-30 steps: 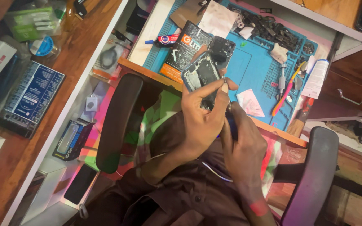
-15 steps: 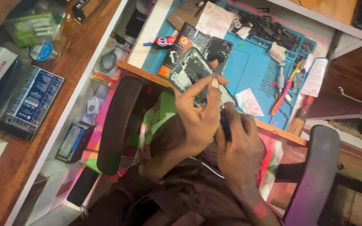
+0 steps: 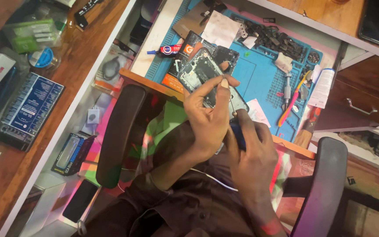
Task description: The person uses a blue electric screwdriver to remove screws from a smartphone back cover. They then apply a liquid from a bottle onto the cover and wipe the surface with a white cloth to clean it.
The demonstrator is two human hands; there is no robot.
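The left hand (image 3: pixel 209 114) is clamped on an opened phone (image 3: pixel 207 74), back cover off, held tilted above the near edge of the desk (image 3: pixel 154 83). The right hand (image 3: pixel 253 153) is wrapped tight round a blue-handled screwdriver (image 3: pixel 234 115), its tip touching the phone's lower part. Behind lies a blue work mat (image 3: pixel 259 74) with loose parts, 1 paper sheet (image 3: pixel 220 28) and tools.
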